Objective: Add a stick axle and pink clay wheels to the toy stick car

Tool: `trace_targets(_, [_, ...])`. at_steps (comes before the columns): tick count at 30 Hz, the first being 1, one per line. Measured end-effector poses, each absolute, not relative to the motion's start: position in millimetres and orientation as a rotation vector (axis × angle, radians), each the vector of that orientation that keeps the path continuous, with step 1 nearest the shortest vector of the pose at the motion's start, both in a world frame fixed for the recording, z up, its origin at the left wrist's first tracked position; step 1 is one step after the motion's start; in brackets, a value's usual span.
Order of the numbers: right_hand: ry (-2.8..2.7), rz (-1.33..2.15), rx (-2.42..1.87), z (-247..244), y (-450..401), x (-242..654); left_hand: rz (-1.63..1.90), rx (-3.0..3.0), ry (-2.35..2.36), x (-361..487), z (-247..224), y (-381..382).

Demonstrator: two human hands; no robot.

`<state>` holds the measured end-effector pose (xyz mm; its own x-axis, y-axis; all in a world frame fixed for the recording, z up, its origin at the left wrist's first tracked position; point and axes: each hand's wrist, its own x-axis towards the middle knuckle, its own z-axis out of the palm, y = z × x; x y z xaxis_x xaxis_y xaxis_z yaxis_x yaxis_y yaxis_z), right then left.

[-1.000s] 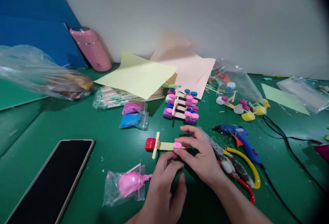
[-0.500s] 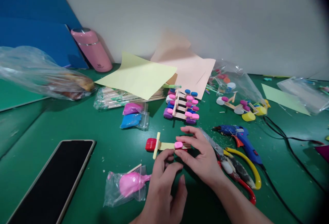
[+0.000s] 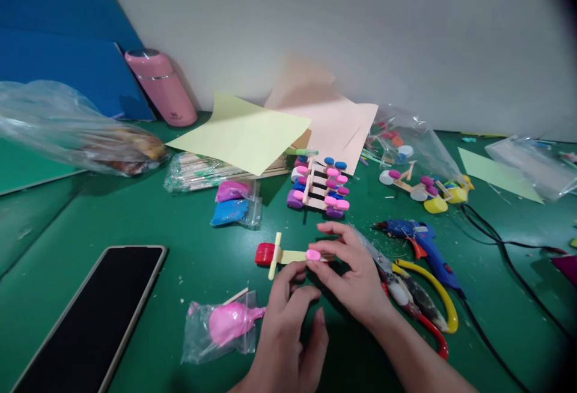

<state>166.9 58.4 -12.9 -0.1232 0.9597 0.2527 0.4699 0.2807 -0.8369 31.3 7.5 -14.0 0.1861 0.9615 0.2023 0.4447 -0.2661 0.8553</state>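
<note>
A small stick model (image 3: 291, 256) lies in front of me, with a red rounded piece (image 3: 265, 253) at its left end and a pale crossbar beside that. On its right part sits a pink clay piece (image 3: 312, 255). My right hand (image 3: 356, 276) has thumb and fingers closed around the model's right end, by the pink piece. My left hand (image 3: 293, 315) is curled just below, its index fingertip against the model near the pink piece. A bag of pink clay (image 3: 232, 322) lies left of my left hand.
Finished-looking stick models (image 3: 318, 188) stand behind. At right are a blue glue gun (image 3: 426, 243) and pliers (image 3: 428, 303). A phone (image 3: 94, 321) lies at left. Further back are paper sheets (image 3: 243, 131), bagged sticks (image 3: 202, 170), bagged clay (image 3: 232, 211) and a pink bottle (image 3: 164, 89).
The fingers of my right hand have shifted very slightly around the pink piece. Nothing else has visibly moved.
</note>
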Motion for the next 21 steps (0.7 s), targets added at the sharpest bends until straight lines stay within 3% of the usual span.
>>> trace_targets(21, [-1.908,0.615,-1.337,-5.2,61.8,166.8,0.895,1.946,1.3,29.8,-16.9,9.0])
